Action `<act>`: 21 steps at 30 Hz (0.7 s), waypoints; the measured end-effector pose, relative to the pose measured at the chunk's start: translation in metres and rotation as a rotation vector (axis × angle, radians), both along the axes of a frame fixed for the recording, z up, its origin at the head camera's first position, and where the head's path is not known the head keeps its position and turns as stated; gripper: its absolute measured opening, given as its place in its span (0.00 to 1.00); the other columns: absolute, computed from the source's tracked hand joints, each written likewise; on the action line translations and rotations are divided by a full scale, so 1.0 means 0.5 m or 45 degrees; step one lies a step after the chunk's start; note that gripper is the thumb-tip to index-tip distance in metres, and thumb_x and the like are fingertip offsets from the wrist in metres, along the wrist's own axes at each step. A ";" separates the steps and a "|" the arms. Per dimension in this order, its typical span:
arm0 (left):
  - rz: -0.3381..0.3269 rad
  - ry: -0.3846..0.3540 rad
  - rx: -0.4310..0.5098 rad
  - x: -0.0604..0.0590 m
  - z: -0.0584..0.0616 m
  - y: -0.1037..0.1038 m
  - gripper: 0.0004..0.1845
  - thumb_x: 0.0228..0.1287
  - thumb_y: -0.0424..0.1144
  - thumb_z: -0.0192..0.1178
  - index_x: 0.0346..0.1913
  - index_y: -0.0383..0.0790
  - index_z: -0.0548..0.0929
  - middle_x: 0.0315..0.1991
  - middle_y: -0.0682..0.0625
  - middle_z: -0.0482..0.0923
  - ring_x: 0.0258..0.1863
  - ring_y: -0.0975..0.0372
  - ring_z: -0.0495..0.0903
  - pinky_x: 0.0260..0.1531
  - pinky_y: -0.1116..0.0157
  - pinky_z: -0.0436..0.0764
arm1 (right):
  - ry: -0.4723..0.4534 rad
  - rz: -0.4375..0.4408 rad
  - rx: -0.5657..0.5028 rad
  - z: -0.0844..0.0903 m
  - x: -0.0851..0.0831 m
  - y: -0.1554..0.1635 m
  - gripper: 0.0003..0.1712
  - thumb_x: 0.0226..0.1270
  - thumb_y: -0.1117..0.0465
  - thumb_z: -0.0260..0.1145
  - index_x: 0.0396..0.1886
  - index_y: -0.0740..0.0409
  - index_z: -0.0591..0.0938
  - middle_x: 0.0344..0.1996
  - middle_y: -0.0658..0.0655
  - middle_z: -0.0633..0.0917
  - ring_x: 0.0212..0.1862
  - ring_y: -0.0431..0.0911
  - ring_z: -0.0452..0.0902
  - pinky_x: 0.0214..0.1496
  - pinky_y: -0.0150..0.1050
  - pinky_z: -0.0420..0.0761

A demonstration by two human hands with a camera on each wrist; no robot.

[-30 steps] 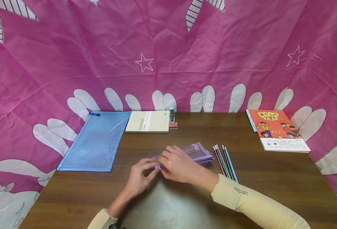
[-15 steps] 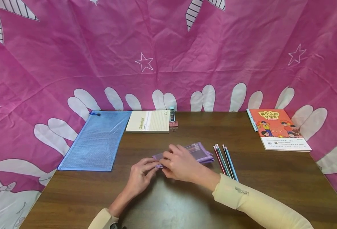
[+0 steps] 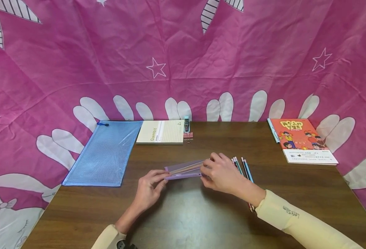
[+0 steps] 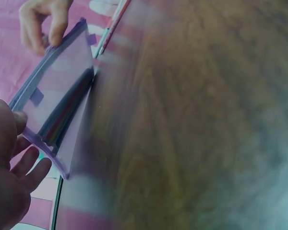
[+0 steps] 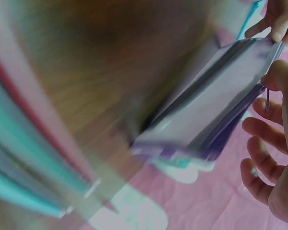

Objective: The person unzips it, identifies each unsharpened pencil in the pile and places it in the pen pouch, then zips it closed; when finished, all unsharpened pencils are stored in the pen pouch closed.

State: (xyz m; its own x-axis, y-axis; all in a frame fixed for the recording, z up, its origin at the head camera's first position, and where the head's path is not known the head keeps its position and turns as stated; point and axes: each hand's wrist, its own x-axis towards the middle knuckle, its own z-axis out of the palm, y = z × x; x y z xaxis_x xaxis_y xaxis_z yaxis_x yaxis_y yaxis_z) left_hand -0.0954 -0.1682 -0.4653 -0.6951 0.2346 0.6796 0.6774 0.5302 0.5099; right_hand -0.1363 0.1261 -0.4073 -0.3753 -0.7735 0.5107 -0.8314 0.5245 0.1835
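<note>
A translucent purple pencil case [image 3: 183,176] is held up lengthwise between both hands, with several pencils [image 4: 67,110] lying inside it. My left hand [image 3: 150,186] pinches the case's left end between thumb and forefinger. Farther along the zipper edge, my right hand [image 3: 222,174] grips the case with its thumb and forefinger, its other fingers curving loosely in the right wrist view. A small zipper pull [image 5: 268,98] hangs beside that thumb. Several loose pencils [image 3: 247,170] lie on the table, partly hidden behind the right hand and forearm.
On the wooden table [image 3: 170,221], a blue mesh zip folder [image 3: 103,155] lies at left. A notebook [image 3: 160,132], a small turquoise-capped case [image 3: 187,123] and a pink clip [image 3: 188,135] are at the back. An orange book [image 3: 301,138] with a light-blue pen [image 3: 273,130] is at right.
The right hand has slid right along the case's zipper edge, from beside the left hand to near the loose pencils. The left hand has stayed at the left end.
</note>
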 end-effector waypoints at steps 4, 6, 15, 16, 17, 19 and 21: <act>0.036 -0.035 0.008 -0.004 0.000 -0.007 0.15 0.48 0.19 0.70 0.39 0.36 0.90 0.39 0.49 0.86 0.41 0.56 0.85 0.43 0.68 0.80 | 0.022 -0.020 0.011 -0.003 -0.002 0.050 0.13 0.50 0.52 0.75 0.33 0.55 0.88 0.32 0.52 0.85 0.34 0.51 0.73 0.29 0.42 0.75; 0.047 -0.055 0.013 -0.005 0.000 -0.011 0.14 0.48 0.19 0.70 0.38 0.36 0.90 0.39 0.49 0.86 0.41 0.56 0.85 0.44 0.69 0.79 | 0.033 -0.036 0.031 -0.004 -0.002 0.075 0.13 0.50 0.52 0.75 0.33 0.55 0.89 0.32 0.52 0.85 0.33 0.51 0.73 0.28 0.41 0.75; 0.044 -0.034 -0.019 -0.020 -0.006 -0.015 0.13 0.47 0.19 0.70 0.36 0.34 0.90 0.37 0.50 0.87 0.40 0.57 0.84 0.42 0.66 0.80 | 0.028 -0.065 0.058 -0.001 0.019 0.160 0.15 0.46 0.54 0.77 0.33 0.55 0.87 0.32 0.51 0.86 0.33 0.49 0.71 0.27 0.41 0.75; 0.034 -0.030 -0.023 -0.021 -0.006 -0.014 0.13 0.47 0.19 0.70 0.36 0.34 0.90 0.37 0.50 0.87 0.40 0.57 0.84 0.42 0.66 0.80 | 0.022 -0.057 0.058 -0.002 0.022 0.164 0.15 0.46 0.54 0.77 0.33 0.55 0.87 0.32 0.51 0.86 0.33 0.49 0.71 0.27 0.41 0.76; 0.025 -0.030 -0.027 -0.022 -0.007 -0.014 0.12 0.48 0.19 0.70 0.36 0.34 0.90 0.37 0.50 0.87 0.40 0.57 0.83 0.42 0.66 0.80 | 0.014 -0.050 0.051 -0.002 0.025 0.167 0.15 0.46 0.54 0.77 0.33 0.55 0.87 0.32 0.51 0.86 0.32 0.49 0.71 0.27 0.41 0.76; 0.018 -0.038 -0.036 -0.023 -0.008 -0.013 0.12 0.48 0.20 0.71 0.37 0.34 0.90 0.38 0.50 0.87 0.40 0.57 0.83 0.42 0.66 0.79 | -0.004 -0.039 0.033 -0.005 0.029 0.172 0.13 0.48 0.54 0.74 0.33 0.54 0.87 0.31 0.51 0.86 0.32 0.49 0.72 0.27 0.42 0.78; 0.019 -0.050 -0.061 -0.024 -0.009 -0.012 0.12 0.49 0.21 0.72 0.37 0.35 0.91 0.38 0.51 0.87 0.41 0.57 0.83 0.41 0.64 0.80 | -0.038 -0.027 0.013 -0.010 0.032 0.175 0.12 0.51 0.53 0.72 0.33 0.55 0.87 0.30 0.50 0.86 0.32 0.49 0.72 0.27 0.42 0.77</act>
State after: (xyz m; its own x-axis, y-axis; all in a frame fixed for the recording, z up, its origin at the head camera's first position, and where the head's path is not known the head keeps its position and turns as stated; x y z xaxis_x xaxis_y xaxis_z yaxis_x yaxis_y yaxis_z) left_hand -0.1072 -0.1743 -0.4700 -0.7248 0.2555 0.6398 0.6491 0.5645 0.5099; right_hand -0.1203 0.2136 -0.4121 -0.4065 -0.7705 0.4910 -0.8253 0.5403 0.1645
